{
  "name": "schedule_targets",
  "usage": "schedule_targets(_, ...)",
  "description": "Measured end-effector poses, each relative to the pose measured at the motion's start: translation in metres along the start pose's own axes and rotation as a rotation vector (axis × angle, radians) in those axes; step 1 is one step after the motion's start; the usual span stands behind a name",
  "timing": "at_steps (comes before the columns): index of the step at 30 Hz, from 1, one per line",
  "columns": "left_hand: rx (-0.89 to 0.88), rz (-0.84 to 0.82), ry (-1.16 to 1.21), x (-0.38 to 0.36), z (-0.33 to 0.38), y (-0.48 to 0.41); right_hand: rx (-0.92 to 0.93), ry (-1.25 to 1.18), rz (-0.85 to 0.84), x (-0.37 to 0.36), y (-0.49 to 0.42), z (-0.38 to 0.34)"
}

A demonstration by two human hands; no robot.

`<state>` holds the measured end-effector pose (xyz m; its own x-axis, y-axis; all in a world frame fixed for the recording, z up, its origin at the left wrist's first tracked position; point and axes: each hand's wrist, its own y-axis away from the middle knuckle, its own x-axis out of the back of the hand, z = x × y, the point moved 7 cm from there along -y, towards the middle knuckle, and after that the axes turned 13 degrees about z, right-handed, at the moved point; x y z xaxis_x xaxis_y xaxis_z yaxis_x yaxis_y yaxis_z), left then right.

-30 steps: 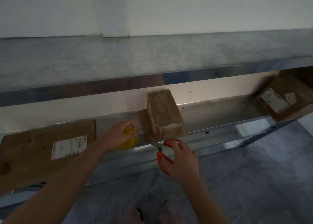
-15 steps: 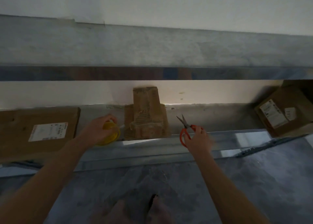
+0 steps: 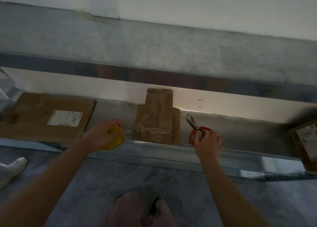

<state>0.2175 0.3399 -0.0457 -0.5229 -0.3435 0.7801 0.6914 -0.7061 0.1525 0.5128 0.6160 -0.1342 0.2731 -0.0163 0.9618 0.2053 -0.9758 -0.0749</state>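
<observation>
- Standing upright on the smooth grey metal shelf (image 3: 236, 132), between both hands, the box (image 3: 157, 122) is showing tall, worn cardboard with torn, ribbed patches. A sideways tug from the tape could be tipping it.
- Gripping the round yellow tape (image 3: 115, 139) just left of the box, the left hand (image 3: 100, 136) is curling over the roll. Any slack could be letting the clear end fold and stick to itself.
- Pinching the orange loops of the scissors (image 3: 195, 126), right of the box, the right hand (image 3: 208, 144) is aiming thin steel blades away. A loose hold could be dropping them.
</observation>
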Motion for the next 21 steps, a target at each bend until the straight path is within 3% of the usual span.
schedule_targets(2, -0.034, -0.009, 0.003, 0.005, 0.003, 0.000, -0.006, -0.111, 0.071, 0.021, 0.014, -0.008)
schedule_targets(6, -0.172, -0.034, -0.012, 0.019, 0.014, 0.000, 0.295, -0.339, 0.325, 0.078, 0.086, -0.062)
schedule_targets(11, -0.365, -0.048, -0.115, 0.038, 0.013, -0.001, 0.483, -0.425, 0.175, 0.091, 0.175, -0.170)
schedule_targets(16, -0.542, -0.031, -0.193, 0.053, -0.004, 0.008, 0.360, -0.389, -0.114, 0.048, 0.184, -0.241)
schedule_targets(21, -0.630, -0.006, -0.177, 0.061, -0.023, 0.009, 0.266, -0.505, -0.159, 0.029, 0.184, -0.267)
